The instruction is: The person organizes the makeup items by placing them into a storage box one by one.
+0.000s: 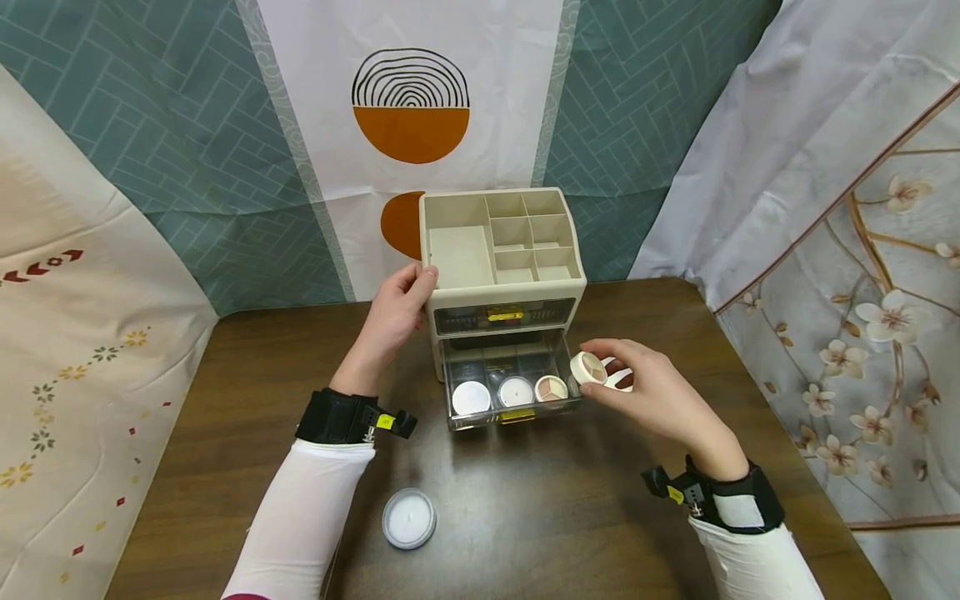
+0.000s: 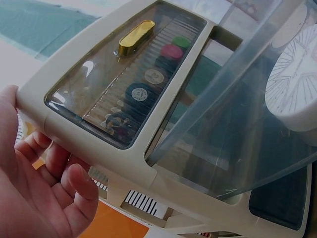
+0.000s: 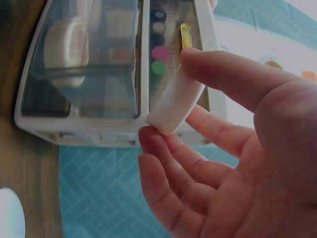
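Observation:
A cream cosmetics organizer [image 1: 510, 293] stands at the back of the table, its clear lower drawer [image 1: 480, 420] pulled out. My left hand [image 1: 393, 308] grips the organizer's left edge, thumb on the top rim and fingers curled at the side. Between thumb and fingers, my right hand [image 1: 660, 392] pinches a round white makeup compact [image 1: 588, 367] with a sectioned, coloured face, just off the drawer's right side. Inside the drawer's front row lie two white round cases [image 1: 471, 398] and a similar compact with a three-part face [image 1: 551, 388].
A round white-topped case [image 1: 409, 518] lies on the wooden table [image 1: 570, 517] in front, left of centre. Above the pulled-out drawer is a shut drawer [image 2: 126, 89] with several small bottles inside. The organizer's top has divided compartments [image 1: 513, 233]. Patterned cloths hang behind and at both sides.

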Available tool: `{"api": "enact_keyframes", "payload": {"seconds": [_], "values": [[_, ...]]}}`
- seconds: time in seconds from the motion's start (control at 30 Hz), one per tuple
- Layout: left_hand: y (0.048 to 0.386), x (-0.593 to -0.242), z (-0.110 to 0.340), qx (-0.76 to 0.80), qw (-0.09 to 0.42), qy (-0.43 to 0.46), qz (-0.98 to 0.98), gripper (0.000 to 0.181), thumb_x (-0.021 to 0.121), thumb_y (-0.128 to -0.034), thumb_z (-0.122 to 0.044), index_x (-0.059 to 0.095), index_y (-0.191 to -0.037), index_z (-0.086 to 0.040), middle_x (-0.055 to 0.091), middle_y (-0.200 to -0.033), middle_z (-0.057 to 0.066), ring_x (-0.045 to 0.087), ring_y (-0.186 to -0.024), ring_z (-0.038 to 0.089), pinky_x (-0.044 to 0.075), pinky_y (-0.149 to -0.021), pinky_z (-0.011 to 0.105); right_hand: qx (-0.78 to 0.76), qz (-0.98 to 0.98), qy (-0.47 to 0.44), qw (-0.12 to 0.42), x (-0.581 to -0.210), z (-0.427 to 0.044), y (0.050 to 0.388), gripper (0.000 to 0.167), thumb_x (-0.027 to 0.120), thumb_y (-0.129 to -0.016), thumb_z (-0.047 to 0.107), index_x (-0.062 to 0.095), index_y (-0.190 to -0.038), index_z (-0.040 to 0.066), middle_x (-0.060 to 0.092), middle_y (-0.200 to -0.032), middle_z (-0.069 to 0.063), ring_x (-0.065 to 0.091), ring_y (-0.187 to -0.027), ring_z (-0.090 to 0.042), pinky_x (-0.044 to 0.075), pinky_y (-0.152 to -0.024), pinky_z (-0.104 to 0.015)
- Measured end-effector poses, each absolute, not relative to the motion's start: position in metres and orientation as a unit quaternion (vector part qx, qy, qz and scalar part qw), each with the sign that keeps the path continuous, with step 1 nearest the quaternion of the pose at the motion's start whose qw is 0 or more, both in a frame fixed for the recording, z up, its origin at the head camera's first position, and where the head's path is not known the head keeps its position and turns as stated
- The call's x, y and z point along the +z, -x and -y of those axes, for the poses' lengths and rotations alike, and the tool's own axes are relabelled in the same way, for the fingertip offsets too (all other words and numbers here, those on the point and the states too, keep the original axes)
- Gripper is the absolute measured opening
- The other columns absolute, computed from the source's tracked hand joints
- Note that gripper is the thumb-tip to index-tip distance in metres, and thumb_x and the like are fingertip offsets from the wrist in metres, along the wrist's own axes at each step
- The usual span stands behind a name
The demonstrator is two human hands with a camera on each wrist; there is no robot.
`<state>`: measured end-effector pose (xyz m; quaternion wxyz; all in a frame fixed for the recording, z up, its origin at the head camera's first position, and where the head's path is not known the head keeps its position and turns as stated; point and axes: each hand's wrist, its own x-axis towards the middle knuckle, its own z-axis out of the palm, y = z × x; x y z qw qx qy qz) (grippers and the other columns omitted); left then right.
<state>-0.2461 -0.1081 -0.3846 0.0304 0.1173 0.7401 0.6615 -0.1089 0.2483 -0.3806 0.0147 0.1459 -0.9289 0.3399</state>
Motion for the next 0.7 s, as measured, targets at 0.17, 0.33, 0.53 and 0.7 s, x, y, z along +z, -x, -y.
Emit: {"api": "enact_keyframes", "payload": {"seconds": [0.17, 0.33, 0.53, 0.7], "values": [[0.246, -0.383, 0.108, 0.660, 0.028, -0.117, -0.742, 0.040, 0.057, -0.1107, -0.045, 0.055, -0.093, -0.009, 0.049, -0.092, 0.010, 0.046, -0.071, 0.022, 0.042, -0.061, 0.032, 0.349, 0.922, -0.167, 0.013, -0.382, -0.236, 0.115, 0.048, 0.086, -0.093, 0.023, 0.069, -0.137, 0.013, 0.070, -0.117, 0.002, 0.066, -0.100, -0.015, 0.059, -0.082, -0.039], [0.245, -0.383, 0.108, 0.659, 0.029, -0.119, -0.742, 0.040, 0.057, -0.1106, -0.046, 0.056, -0.095, -0.009, 0.049, -0.093, 0.011, 0.046, -0.073, 0.024, 0.042, -0.062, 0.032, 0.343, 0.922, -0.178, 0.011, -0.383, -0.225, 0.119, 0.046, 0.086, -0.093, 0.020, 0.069, -0.135, 0.014, 0.070, -0.118, 0.003, 0.067, -0.099, -0.015, 0.057, -0.080, -0.035], [0.245, -0.383, 0.107, 0.659, 0.035, -0.117, -0.742, 0.040, 0.057, -0.1104, -0.047, 0.057, -0.097, -0.009, 0.050, -0.096, 0.011, 0.047, -0.076, 0.024, 0.041, -0.064, 0.033, 0.327, 0.927, -0.181, 0.017, -0.383, -0.217, 0.122, 0.048, 0.089, -0.091, 0.020, 0.070, -0.134, 0.013, 0.070, -0.118, 0.001, 0.067, -0.098, -0.016, 0.056, -0.075, -0.035], [0.245, -0.383, 0.108, 0.661, 0.034, -0.116, -0.741, 0.040, 0.057, -0.1107, -0.046, 0.055, -0.096, -0.009, 0.050, -0.095, 0.011, 0.047, -0.075, 0.024, 0.042, -0.063, 0.034, 0.323, 0.927, -0.190, 0.012, -0.382, -0.208, 0.127, 0.051, 0.091, -0.088, 0.020, 0.070, -0.134, 0.012, 0.071, -0.118, 0.000, 0.068, -0.098, -0.016, 0.057, -0.076, -0.036]]}}
